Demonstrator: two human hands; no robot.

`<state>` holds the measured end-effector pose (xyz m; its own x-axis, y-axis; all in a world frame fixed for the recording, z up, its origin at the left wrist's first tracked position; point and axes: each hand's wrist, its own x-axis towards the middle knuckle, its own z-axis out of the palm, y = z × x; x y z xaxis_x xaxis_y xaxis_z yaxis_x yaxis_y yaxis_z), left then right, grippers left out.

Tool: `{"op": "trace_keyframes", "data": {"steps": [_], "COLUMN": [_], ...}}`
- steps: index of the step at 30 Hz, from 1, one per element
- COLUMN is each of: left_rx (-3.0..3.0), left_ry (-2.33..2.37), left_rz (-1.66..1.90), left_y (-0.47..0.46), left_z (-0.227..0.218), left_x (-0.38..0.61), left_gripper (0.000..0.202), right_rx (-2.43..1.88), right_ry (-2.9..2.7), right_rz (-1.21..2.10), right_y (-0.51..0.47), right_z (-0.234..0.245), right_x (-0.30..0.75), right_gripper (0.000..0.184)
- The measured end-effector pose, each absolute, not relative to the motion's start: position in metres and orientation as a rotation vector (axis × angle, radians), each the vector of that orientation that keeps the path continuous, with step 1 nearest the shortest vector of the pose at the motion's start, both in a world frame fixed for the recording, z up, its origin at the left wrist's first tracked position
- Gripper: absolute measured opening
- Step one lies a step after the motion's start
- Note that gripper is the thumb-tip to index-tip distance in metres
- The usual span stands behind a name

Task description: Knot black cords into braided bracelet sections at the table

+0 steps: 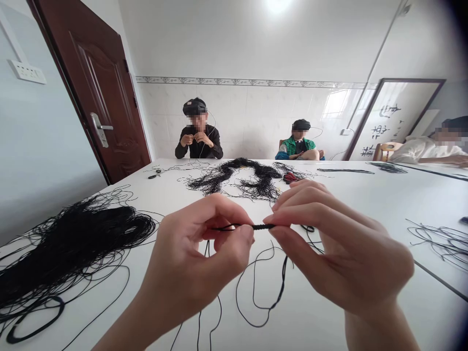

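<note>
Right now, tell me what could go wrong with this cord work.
The braided section of black cord is pinched only at the fingertips of the left hand and right hand, so it might slip or loosen. The loose cord strands below could catch on the large black cord heap and tangle.

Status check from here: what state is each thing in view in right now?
left hand: pinching the cord
right hand: pinching the cord's braided end
braided black cord: short braid, held taut between hands
black cord heap: loose, tangled on table
dark wooden door: shut
co-worker: seated, both hands raised together
</note>
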<state>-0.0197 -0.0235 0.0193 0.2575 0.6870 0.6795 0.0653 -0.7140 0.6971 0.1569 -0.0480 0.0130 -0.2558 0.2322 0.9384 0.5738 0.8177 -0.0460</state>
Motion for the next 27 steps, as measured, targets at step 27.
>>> {"op": "trace_keyframes", "data": {"steps": [27], "left_rx": [2.034], "left_ry": [0.712], "left_rz": [1.42], "left_y": [-0.0256], "left_z": [0.0194], "left_x": [-0.0217], "left_gripper": [0.015], "right_rx": [-0.629], "right_ry": [-1.823], "right_rz": [-0.366], "right_y": [-0.05], "right_z": [0.0135], "right_x": [0.1542], "right_gripper": [0.013]}}
